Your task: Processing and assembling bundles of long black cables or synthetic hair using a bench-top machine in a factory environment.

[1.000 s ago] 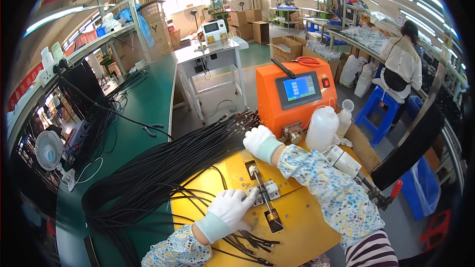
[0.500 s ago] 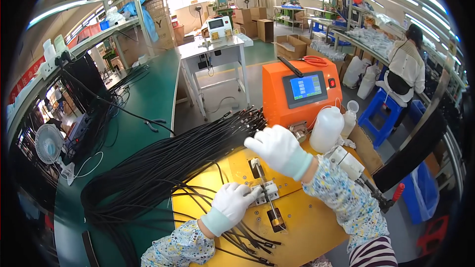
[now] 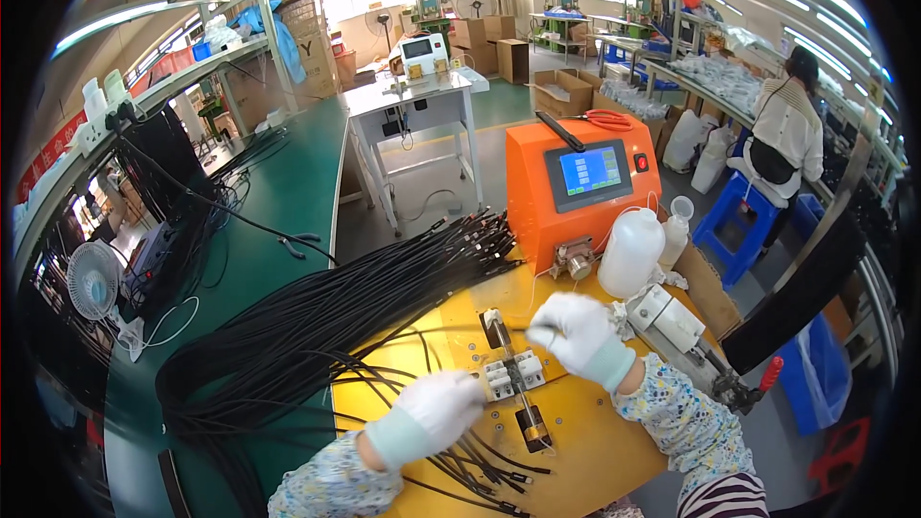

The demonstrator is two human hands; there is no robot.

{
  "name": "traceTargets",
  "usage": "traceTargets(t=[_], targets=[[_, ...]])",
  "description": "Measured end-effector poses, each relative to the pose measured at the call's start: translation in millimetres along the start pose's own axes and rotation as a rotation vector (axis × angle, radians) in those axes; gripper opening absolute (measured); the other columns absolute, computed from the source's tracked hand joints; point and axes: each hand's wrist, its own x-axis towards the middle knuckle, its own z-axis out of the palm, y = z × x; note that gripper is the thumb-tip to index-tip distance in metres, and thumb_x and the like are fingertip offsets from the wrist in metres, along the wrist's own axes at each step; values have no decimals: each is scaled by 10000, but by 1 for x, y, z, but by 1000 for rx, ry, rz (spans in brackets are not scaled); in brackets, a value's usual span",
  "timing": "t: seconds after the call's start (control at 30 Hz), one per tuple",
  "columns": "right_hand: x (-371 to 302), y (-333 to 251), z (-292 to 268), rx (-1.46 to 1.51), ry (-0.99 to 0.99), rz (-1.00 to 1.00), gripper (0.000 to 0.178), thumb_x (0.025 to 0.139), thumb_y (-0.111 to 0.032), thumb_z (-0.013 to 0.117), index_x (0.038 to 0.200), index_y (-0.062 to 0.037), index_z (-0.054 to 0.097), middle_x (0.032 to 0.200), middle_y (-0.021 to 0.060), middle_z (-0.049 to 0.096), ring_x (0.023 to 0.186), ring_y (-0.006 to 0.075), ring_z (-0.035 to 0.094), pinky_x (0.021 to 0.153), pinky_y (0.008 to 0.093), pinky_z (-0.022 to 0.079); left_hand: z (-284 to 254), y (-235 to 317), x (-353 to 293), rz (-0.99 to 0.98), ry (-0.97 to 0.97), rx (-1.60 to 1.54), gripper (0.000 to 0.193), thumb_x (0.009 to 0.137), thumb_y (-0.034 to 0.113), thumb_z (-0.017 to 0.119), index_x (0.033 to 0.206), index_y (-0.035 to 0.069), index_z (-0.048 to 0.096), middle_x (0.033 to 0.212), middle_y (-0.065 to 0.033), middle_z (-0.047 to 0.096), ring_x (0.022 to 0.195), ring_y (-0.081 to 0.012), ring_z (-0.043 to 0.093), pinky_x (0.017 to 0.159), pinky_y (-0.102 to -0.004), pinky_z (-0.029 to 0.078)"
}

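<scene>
My left hand [image 3: 439, 410], in a white glove, is just left of the small white clamp block [image 3: 513, 376] on the yellow machine top. Motion smears its fingers, so their grip is unclear. To the block's right, my gloved right hand [image 3: 580, 336] is curled closed; whatever it may hold is hidden. A metal rod crosses the block between two dark slots. Loose black cables [image 3: 484, 465] with metal plug ends pass beneath my left hand. A thick bundle of black cables [image 3: 336, 302] lies to the left.
Behind the yellow top [image 3: 576, 451] stands an orange machine [image 3: 531, 201] with a screen, pliers on top. White bottles [image 3: 632, 251] and a red-handled toggle clamp [image 3: 771, 373] are at right. A green table [image 3: 259, 269] extends left, with a small fan [image 3: 94, 278]. A person sits at right.
My right hand has come down and to the right from above the clamp block. My left hand has drawn back from the block, leftward and slightly nearer.
</scene>
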Motion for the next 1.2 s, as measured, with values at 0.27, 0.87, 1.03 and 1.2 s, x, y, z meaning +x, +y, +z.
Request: traceTargets(t=[0.27,0.87,1.03,1.2], targets=[[-22,-19,7,266,-158,-29,131,814,-198,673,838,-72,646,811,100,617,768,297,608,684,376,485,-2,12,8,37,229,78,195,795,115,674,974,65,614,853,-97,617,826,-297,607,722,-389,491],[-19,-16,17,181,-102,-152,102,843,-180,635,910,-107,613,833,78,611,765,269,618,665,381,492,25,4,4,-81,257,-160,177,808,87,676,980,49,658,732,-106,612,666,-289,617,584,-357,496],[-19,-5,19,-10,-97,-124,78,837,-170,640,889,-114,621,820,65,607,757,265,612,661,378,484,35,1,6,-73,294,-57,243,801,62,667,1044,57,669,713,-94,593,666,-275,604,579,-348,490],[-19,1,21,-100,-103,-154,87,832,-178,646,883,-115,614,800,59,593,751,270,607,654,380,477,43,-9,5,16,298,-7,302,799,40,643,1100,61,662,733,-76,583,647,-249,584,574,-344,482]])
